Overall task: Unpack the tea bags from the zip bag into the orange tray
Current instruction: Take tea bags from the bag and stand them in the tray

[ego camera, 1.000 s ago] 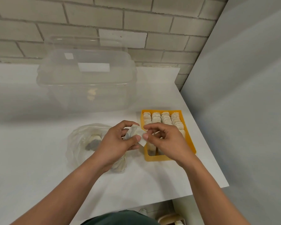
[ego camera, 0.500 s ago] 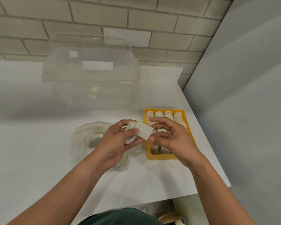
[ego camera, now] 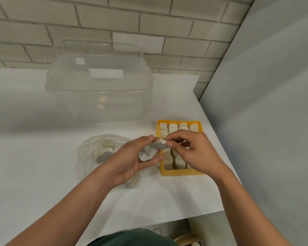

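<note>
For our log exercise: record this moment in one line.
left hand holds tea bag | right hand pinches it | orange tray part-filled

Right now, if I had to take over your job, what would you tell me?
Left hand holds a tea bag against its palm. Right hand pinches that bag's top corner, beside the orange tray.
Zip bag lies on the table, partly under the left wrist, with leftover tea bags inside.
Done: packed tea bags fill the tray's far rows.
Left: slot this one into the near gaps, then fetch the rest from the zip bag.
</note>
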The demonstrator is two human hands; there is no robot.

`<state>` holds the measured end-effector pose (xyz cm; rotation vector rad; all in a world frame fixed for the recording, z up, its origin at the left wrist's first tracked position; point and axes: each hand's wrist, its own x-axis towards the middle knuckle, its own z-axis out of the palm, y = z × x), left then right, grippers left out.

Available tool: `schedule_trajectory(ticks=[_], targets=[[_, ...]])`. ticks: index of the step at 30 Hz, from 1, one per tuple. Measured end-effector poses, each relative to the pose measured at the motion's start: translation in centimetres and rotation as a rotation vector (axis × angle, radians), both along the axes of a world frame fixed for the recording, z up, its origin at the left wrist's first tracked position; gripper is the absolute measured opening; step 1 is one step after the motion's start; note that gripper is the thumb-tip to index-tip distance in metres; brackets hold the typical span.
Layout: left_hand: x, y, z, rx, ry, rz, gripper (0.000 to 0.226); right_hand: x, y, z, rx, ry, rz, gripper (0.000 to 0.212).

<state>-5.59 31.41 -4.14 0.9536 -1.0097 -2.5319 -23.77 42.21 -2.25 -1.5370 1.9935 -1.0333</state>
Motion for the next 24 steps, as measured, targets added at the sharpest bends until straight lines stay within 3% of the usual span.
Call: schedule_trajectory(ticks=[2, 7, 10, 14, 18, 21, 24], targets=[[0.1, 0.1, 0.1, -0.038, 0.002, -0.066, 0.036, 0.0, -0.1, 0.1, 0.048, -0.107, -0.030, 0.015], [-0.2, 0.4, -0.4, -0.173, -0.080, -0.033, 0.015, 0.2, -0.2, 0.2, 0.055, -0.192, -0.061, 0.020], [-0.3, 0.5, -0.5, -0.234, -0.094, -0.023, 0.019, 0.3, -0.1, 0.4, 0.113, -0.066, -0.007, 0.034], [-0.6, 0.6, -0.6, -0.294, -0.124, -0.013, 0.015, 0.2, -0.2, 0.7, 0.056, 0.126, -0.007, 0.016], [-1.0, 0.6, -0.8, -0.328, -0.137, -0.031, 0.013, -0.3, -0.1, 0.8, 0.063, 0.250, -0.004, 0.020], [-1.3, 0.6, -1.0, -0.306, -0.129, -0.043, 0.018, -1.0, 0.4, 0.8, 0.039, 0.267, -0.037, 0.021], [-1.3, 0.6, -1.5, -0.284, -0.120, -0.041, 0.037, -2.5, 1.3, 1.0, 0.032, 0.240, -0.114, 0.018]])
